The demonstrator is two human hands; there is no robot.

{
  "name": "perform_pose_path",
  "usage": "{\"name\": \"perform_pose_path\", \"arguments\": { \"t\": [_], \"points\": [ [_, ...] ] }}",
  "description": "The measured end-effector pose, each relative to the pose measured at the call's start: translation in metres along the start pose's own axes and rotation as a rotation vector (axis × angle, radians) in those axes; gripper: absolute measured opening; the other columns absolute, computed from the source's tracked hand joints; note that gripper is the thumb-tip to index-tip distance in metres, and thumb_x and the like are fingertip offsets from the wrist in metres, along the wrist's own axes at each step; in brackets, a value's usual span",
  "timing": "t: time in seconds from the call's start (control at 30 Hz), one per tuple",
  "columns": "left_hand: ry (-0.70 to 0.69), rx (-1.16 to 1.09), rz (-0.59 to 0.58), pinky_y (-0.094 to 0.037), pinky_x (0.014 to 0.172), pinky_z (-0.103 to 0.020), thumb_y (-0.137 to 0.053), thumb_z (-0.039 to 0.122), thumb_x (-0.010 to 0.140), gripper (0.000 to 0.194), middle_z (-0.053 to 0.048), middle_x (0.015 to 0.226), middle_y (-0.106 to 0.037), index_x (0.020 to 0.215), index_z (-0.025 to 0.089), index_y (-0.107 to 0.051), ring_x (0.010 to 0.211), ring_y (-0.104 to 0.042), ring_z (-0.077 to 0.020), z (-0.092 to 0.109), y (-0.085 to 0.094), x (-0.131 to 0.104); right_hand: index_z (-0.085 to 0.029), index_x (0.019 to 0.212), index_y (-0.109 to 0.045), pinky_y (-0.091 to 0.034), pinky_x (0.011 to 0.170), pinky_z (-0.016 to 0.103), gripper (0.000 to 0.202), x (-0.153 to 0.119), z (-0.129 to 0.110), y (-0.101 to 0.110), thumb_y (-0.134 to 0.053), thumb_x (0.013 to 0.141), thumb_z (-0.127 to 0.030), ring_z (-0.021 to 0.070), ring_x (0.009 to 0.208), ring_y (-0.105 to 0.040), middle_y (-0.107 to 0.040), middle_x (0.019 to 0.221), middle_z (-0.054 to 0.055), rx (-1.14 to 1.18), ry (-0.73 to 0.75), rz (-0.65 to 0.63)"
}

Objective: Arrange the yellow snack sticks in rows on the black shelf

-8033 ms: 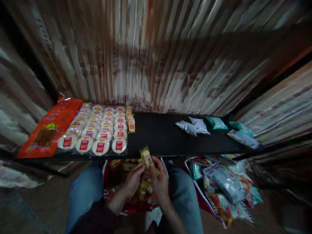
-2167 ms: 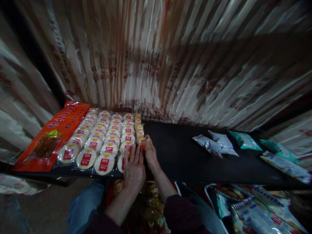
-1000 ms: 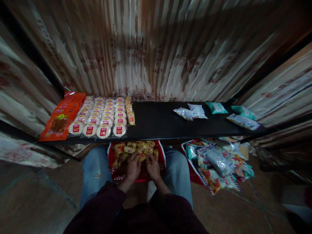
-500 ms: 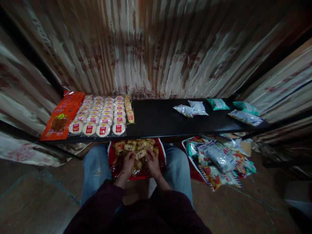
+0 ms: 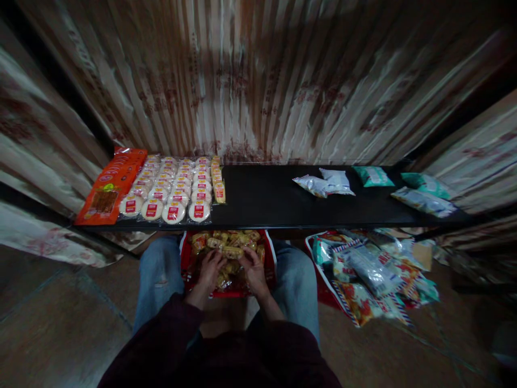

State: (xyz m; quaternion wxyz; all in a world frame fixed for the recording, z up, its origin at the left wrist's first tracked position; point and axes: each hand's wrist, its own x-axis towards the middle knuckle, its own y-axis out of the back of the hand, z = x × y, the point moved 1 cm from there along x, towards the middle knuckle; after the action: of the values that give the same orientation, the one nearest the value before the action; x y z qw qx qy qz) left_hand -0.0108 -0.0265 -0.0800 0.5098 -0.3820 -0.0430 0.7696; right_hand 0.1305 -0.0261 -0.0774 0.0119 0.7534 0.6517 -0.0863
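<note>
Right hand off black shelf, holding yellow packet, curtains behind

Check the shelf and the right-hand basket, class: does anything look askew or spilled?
Two silvery packets lie askew on the shelf, unlike the neat rows of crackers. Heaped bags appear to spill beyond the right-hand basket.
</note>
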Motion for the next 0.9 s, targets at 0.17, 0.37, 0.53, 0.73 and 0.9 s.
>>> {"name": "perform_pose_path", "arguments": {
  "t": [0.17, 0.37, 0.53, 0.73, 0.9],
  "points": [
    [0.061, -0.075, -0.070, -0.048, 0.082, -0.029, -0.081, 0.027, 0.061, 0.031, -0.003, 0.087, -0.068, 0.083, 0.016, -0.062, 0.080, -0.064, -0.0132, 0.001, 0.004, 0.005, -0.023, 0.086, -0.068, -0.038, 0.103, 0.038, 0.015, -0.005, -0.008, -0.006, -0.063, 0.074, -0.028, 0.0225, 0.115, -0.054, -0.063, 0.115, 0.005, -0.218, 0.245, -0.109],
    [0.065, -0.056, -0.107, -0.046, 0.074, -0.024, -0.077, 0.020, 0.061, 0.043, -0.006, 0.097, -0.070, 0.101, 0.017, -0.063, 0.083, -0.064, -0.0134, 0.005, 0.003, 0.005, -0.023, 0.077, -0.069, -0.037, 0.103, 0.039, 0.015, -0.007, -0.009, -0.006, -0.059, 0.068, -0.018, 0.0236, 0.114, -0.055, -0.063, 0.115, 0.006, -0.279, 0.227, -0.215],
    [0.090, -0.068, -0.103, -0.047, 0.079, -0.026, -0.073, 0.014, 0.060, 0.049, -0.008, 0.101, -0.069, 0.108, 0.016, -0.062, 0.086, -0.064, -0.0146, 0.007, 0.001, 0.003, -0.023, 0.089, -0.069, -0.043, 0.099, 0.039, 0.022, -0.008, -0.011, -0.004, -0.060, 0.069, -0.026, 0.0245, 0.110, -0.058, -0.066, 0.112, 0.005, -0.099, 0.059, -0.189],
    [0.108, -0.035, -0.099, -0.048, 0.085, -0.027, -0.075, 0.017, 0.061, 0.044, -0.008, 0.105, -0.069, 0.104, 0.017, -0.065, 0.095, -0.065, -0.0173, 0.004, -0.002, -0.002, -0.021, 0.109, -0.066, -0.041, 0.103, 0.043, 0.045, -0.009, -0.011, -0.005, -0.067, 0.070, -0.044, 0.0278, 0.114, -0.058, -0.066, 0.119, 0.009, -0.091, -0.047, -0.177],
    [0.118, 0.002, -0.115, -0.049, 0.090, -0.029, -0.077, 0.021, 0.063, 0.043, -0.009, 0.112, -0.068, 0.104, 0.020, -0.066, 0.107, -0.063, -0.0219, -0.003, -0.004, 0.002, -0.021, 0.108, -0.069, -0.040, 0.105, 0.044, 0.049, -0.008, 0.002, 0.000, -0.068, 0.070, -0.051, 0.0307, 0.118, -0.056, -0.066, 0.119, 0.010, -0.200, -0.056, -0.152]
  ]
}}
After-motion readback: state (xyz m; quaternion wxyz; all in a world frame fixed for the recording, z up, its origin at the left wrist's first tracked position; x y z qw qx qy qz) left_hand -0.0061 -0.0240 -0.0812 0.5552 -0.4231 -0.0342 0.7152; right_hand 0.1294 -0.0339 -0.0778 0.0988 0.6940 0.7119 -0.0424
